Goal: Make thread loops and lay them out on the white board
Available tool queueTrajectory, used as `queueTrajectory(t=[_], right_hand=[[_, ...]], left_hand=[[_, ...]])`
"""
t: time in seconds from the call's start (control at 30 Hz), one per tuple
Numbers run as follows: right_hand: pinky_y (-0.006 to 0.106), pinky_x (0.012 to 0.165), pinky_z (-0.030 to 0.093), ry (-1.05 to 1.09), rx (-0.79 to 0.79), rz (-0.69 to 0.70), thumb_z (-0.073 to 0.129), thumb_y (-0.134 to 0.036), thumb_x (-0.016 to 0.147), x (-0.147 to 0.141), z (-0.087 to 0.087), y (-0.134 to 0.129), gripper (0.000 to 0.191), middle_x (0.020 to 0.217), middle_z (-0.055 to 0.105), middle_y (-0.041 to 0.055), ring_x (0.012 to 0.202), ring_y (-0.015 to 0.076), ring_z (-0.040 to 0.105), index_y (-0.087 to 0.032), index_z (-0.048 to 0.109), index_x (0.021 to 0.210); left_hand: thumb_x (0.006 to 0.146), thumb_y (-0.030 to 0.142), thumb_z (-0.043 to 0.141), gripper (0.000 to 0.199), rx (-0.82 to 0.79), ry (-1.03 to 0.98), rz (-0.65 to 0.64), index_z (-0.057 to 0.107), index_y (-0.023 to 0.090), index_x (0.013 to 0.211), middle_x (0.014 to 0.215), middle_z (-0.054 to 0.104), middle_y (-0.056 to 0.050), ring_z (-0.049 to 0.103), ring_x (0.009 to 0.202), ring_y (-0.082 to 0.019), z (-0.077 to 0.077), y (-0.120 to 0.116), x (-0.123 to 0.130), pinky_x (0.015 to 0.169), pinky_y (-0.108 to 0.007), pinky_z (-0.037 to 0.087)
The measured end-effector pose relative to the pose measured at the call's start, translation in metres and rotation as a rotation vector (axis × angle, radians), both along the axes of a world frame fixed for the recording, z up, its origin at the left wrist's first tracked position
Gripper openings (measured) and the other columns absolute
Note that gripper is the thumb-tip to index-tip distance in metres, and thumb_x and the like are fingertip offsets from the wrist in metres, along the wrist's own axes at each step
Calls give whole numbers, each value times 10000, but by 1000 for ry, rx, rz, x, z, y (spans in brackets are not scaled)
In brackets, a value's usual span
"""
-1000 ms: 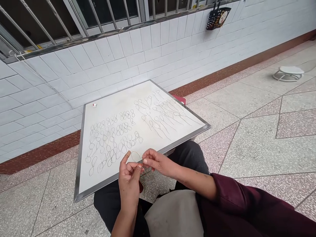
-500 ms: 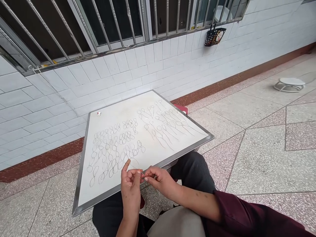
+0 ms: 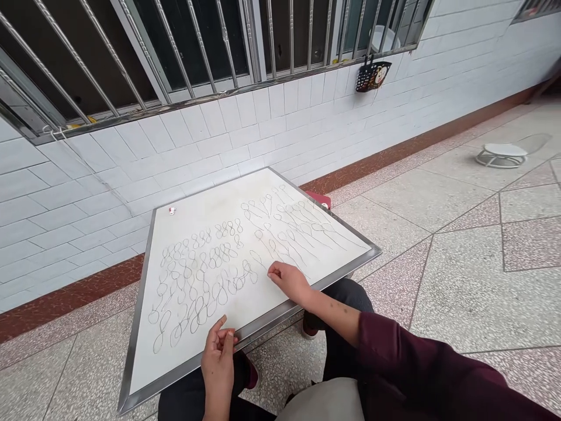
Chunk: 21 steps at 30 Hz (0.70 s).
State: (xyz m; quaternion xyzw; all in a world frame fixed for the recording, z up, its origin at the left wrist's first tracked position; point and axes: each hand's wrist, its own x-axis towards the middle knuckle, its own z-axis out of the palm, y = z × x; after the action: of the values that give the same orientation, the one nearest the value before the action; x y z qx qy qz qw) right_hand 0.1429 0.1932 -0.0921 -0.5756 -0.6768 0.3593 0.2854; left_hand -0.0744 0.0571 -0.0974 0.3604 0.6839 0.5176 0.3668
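Out over the board, my right hand (image 3: 287, 282) is closed in a pinch on a thin looped wire (image 3: 256, 258), whose loop points up and left from the fingertips. My left hand (image 3: 218, 356) is at the near metal edge, index finger raised, thumb pressed against the curled fingers. What it holds, if anything, is too small to make out. Figure-eight wire pieces (image 3: 197, 313) lie in rows across the left half of the board. Single-loop wires with long straight tails (image 3: 302, 237) lie on the right half.
The white board (image 3: 254, 316) has a grey metal rim and stands over my knees. A tiny red-and-white object (image 3: 172, 210) sits at its far left. A tiled wall (image 3: 210, 134) with a barred window is behind. A white low seat (image 3: 502, 155) stands on the floor at right.
My hands have parted from their shared hold on a thin wire. The right one moved forward over the board, while the left came slightly down and left.
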Motion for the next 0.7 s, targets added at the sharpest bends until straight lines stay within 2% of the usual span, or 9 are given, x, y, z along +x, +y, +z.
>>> queueTrajectory(t=[0.13, 0.33, 0.5, 0.7], right_hand=[[289, 702, 430, -200, -34, -36, 525, -206, 967, -5, -1, 28, 137, 934, 701, 56, 840, 186, 615, -184, 659, 978], [407, 873, 563, -418, -88, -23, 591, -347, 993, -15, -6, 50, 258, 1177, 652, 83, 999, 204, 655, -165, 633, 1172], [414, 885, 570, -511, -116, -20, 594, -331, 993, -22, -11, 60, 280, 1240, 631, 95, 1035, 214, 652, -178, 616, 1226], [389, 836, 583, -567, -115, -10, 595, -335, 993, -26, -16, 64, 277, 1184, 649, 86, 975, 199, 665, -164, 616, 1211]], left_hand=[[575, 740, 756, 801, -13, -9, 39, 683, 170, 1133, 850, 733, -83, 694, 718, -244, -10, 1, -13, 617, -351, 538], [517, 737, 787, 817, -76, -62, 24, 692, 159, 1087, 811, 744, -83, 693, 693, -238, -25, 7, -17, 603, -338, 535], [469, 757, 784, 848, -127, -70, 50, 700, 160, 1065, 829, 753, -104, 700, 688, -251, -24, 11, -17, 547, -325, 516], [488, 765, 750, 889, -205, -51, 30, 686, 146, 1124, 879, 751, -113, 699, 716, -251, -21, 11, -18, 561, -321, 514]])
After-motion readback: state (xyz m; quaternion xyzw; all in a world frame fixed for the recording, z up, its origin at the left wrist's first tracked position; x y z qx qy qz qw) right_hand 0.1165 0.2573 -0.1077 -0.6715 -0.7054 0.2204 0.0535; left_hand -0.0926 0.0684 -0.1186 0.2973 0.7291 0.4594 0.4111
